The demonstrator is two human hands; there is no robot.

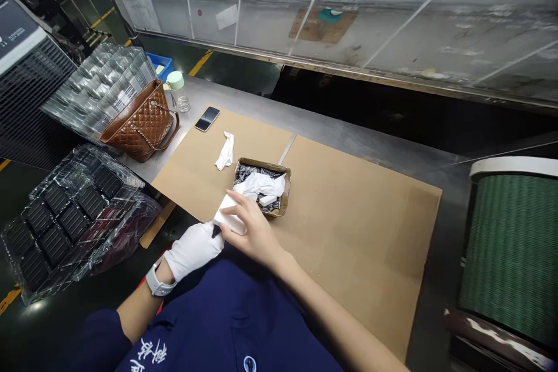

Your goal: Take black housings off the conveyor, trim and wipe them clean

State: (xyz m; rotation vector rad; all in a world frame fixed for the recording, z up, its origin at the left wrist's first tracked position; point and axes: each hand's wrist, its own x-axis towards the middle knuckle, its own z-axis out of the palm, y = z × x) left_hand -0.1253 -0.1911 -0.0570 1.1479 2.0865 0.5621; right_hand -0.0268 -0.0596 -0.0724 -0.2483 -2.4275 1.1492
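Head view showed both hands meeting at lower centre of the frame, at the near edge of the cardboard sheet. The left hand, in a white glove, gripped a small dark part, its fingers closed round it, while the bare right hand pressed a white cloth against that part, fingers curled over the cloth. This looked like the wiping step on one part. The next move would call for a firm hold by the gloved hand and a place to set the part down without touching it bare-handed.

Just above the hands sat a small box with dark parts and crumpled white cloth inside. A spare glove lay higher on the cardboard, and a phone beyond it. At upper left stood a brown bag, a bottle and clear trays; wrapped trays of dark parts filled the lower left. The cardboard covered a grey metal bench. A green roll stood at right, and a plastic-sheeted wall ran across the top.
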